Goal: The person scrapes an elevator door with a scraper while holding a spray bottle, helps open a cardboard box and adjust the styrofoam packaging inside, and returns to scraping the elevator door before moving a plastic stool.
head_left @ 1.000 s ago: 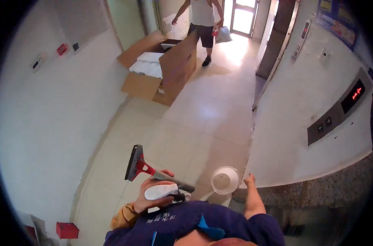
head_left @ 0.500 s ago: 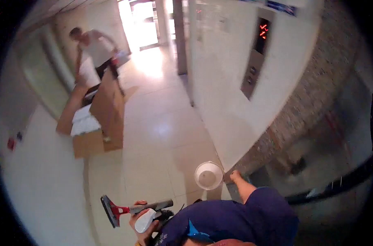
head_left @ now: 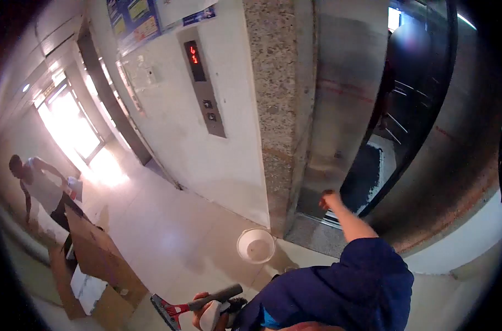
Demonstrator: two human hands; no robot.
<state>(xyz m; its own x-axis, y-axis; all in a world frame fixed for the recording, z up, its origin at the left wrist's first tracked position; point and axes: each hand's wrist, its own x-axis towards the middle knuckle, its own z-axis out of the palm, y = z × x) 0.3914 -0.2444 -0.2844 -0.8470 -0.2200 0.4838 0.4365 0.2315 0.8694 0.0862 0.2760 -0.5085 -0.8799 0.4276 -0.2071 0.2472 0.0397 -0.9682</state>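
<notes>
At the bottom of the head view my left hand [head_left: 209, 313] is wrapped round a scraper [head_left: 176, 308] with a red head and a grey handle. A white object [head_left: 211, 315], perhaps a spray bottle head, is in the same hand, along with something dark and bristly. My right hand [head_left: 329, 199] is stretched out before the elevator opening, its fingers curled; whether it holds anything is too small to tell. A white bucket [head_left: 256, 246] stands on the floor between my two hands, by the foot of the stone door frame.
The elevator doors [head_left: 339, 105] stand partly open, with a dark mat [head_left: 367, 171] inside. A call panel [head_left: 202, 83] with red digits is on the white wall. At the left, a person [head_left: 44, 185] leans beside an open cardboard box [head_left: 104, 256].
The view has swung right toward the elevator, whose doors now show a gap. The person has bent over the box. My right arm reaches out toward the elevator; my left hand keeps the scraper.
</notes>
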